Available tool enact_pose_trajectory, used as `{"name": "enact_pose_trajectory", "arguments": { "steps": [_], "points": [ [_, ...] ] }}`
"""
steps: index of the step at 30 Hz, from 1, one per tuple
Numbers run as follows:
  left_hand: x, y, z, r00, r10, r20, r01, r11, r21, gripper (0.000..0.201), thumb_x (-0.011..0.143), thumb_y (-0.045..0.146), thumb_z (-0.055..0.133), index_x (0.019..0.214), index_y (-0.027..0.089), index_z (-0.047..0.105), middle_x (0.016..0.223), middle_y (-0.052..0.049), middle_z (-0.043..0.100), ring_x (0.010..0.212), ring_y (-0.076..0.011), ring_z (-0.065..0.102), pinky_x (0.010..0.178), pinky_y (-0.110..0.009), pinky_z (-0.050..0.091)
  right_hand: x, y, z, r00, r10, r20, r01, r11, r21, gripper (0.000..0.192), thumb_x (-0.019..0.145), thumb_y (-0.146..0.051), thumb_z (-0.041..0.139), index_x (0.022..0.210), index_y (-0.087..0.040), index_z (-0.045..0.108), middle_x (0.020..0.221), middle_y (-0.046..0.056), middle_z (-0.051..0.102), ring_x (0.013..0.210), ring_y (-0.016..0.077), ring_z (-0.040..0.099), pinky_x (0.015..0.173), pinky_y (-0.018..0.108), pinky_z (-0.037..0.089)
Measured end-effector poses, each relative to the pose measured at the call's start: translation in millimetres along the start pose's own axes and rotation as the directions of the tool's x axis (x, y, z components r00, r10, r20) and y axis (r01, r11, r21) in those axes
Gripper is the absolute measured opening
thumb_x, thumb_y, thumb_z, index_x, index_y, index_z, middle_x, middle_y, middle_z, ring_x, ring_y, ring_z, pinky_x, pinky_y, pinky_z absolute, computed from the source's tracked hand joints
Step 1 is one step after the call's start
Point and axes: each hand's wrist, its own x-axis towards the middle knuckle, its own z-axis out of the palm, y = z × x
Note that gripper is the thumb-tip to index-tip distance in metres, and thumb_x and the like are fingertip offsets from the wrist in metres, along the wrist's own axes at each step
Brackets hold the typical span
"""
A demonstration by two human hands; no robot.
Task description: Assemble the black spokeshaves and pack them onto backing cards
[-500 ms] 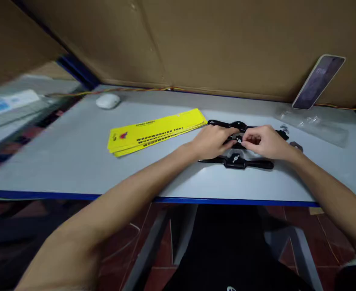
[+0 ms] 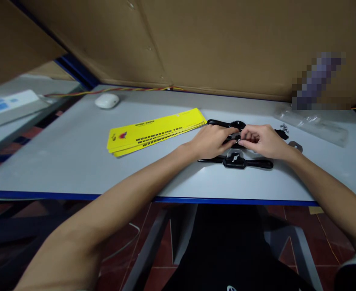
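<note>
Two hands, left hand (image 2: 210, 141) and right hand (image 2: 262, 141), pinch the middle black spokeshave (image 2: 234, 139) right of frame centre; judged rigid, weighty metal, best gripped by its side handles.

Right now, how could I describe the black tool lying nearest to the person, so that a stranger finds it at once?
Start at the grey table and find the stack of yellow cards. To their right the left hand and right hand meet over black tools. The nearest black tool lies just in front of them, untouched, with two thin handles and a silver screw in its middle.
</note>
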Motion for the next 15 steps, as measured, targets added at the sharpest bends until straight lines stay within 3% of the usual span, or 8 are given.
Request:
{"name": "enact_pose_trajectory", "arguments": {
  "steps": [9, 13, 15],
  "points": [
    [1.0, 0.3, 1.1, 1.0, -0.009, -0.004, 0.009, 1.0, 0.009, 0.052, 0.106, 0.037, 0.049, 0.149, 0.015, 0.07, 0.092, -0.012, 0.081, 0.092, -0.0308, 0.077, 0.078, -0.038, 0.052, -0.9, -2.0, -3.4, 0.999, -0.033, 0.043, 0.035, 0.998, -0.048, 0.017, 0.091, -0.031, 0.066, 0.077, -0.021, 0.066, 0.063, -0.003, 0.059, 0.062, 0.0139, 0.051, 0.066, 0.033, 0.038],
    [0.7, 0.3, 0.5, 1.0, -0.001, 0.002, 0.001, 1.0, 0.005, 0.051, 0.107, 0.038, 0.047, 0.145, 0.015, 0.071, 0.093, -0.012, 0.081, 0.09, -0.03, 0.077, 0.076, -0.038, 0.052, -1.1, 2.4, -1.8, 0.999, -0.034, 0.03, 0.034, 0.999, -0.001, 0.006, 0.088, -0.028, 0.068, 0.089, -0.022, 0.066, 0.066, -0.004, 0.061, 0.063, 0.0141, 0.053, 0.067, 0.032, 0.04],
    [0.4, 0.1, 0.0, 1.0, 0.0, 0.003, 0.0, 1.0, 0.008, 0.049, 0.107, 0.039, 0.047, 0.141, 0.014, 0.073, 0.092, -0.012, 0.08, 0.088, -0.0292, 0.076, 0.076, -0.037, 0.052, -0.8, 4.1, -1.0, 0.999, -0.027, 0.018, 0.027, 1.0, -0.001, 0.014, 0.088, -0.028, 0.07, 0.1, -0.023, 0.067, 0.068, -0.005, 0.061, 0.063, 0.0142, 0.054, 0.067, 0.032, 0.041]
  ]
}}
